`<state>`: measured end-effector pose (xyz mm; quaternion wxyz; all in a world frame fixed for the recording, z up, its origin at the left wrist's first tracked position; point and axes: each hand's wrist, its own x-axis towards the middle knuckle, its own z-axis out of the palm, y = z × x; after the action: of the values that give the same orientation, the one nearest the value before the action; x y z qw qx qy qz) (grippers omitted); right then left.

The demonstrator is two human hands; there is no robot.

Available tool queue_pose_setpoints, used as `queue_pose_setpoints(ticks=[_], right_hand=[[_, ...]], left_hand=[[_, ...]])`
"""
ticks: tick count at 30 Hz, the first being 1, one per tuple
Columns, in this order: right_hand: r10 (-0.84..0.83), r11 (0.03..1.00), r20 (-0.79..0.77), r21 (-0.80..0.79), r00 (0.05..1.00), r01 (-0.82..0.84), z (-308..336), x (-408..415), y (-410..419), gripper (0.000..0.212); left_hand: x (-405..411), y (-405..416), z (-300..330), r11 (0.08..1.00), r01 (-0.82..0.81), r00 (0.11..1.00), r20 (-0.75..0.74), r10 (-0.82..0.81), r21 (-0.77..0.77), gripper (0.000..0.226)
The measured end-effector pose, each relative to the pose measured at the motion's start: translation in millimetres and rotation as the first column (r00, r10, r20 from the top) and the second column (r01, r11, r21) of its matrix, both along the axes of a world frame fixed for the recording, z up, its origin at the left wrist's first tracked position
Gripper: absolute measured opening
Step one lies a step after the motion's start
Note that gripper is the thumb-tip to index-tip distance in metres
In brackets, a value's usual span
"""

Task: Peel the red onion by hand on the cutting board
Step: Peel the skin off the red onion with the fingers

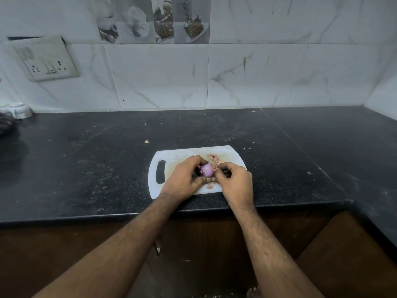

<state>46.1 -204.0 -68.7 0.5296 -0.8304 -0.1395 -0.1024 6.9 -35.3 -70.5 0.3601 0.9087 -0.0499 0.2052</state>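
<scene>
Purple and glossy where its skin is already off, the small round red onion [207,169] sits over the middle of the white plastic cutting board with a handle slot [171,157], held between both hands. It looks light and firm, and I judge the bared flesh to be smooth and a little slippery, so it wants a cradling hold rather than a squeeze; the papery outer skin is thin and brittle and will likely tear in strips, best taken at a loose edge near the root or tip end. Curled round the onion's left side, the left hand [184,179] grips it, thumb on the near side. On the right, the right hand [235,181] has its fingers [219,168] bent inward, pinching what appears to be a scrap of dry skin at the onion's right end, though the detail is small. Pale pinkish peel scraps [213,158] lie on the board just beyond the hands, with a few more on its near edge. Under the board is the black speckled stone table [86,164], backed on the far side by white marbled wall tiles [257,78] and, to the left, a grubby switch socket plate [46,58].
</scene>
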Motion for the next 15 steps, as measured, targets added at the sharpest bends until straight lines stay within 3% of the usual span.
queue_pose_setpoints(ticks=[15], right_hand=[[0.077,0.997,-0.006,0.007,0.997,-0.077,-1.3,2.4,-4.4,0.018]], left_hand=[[2.5,1.5,-4.1,0.999,0.027,0.999,0.029,-0.028,0.038,0.042]])
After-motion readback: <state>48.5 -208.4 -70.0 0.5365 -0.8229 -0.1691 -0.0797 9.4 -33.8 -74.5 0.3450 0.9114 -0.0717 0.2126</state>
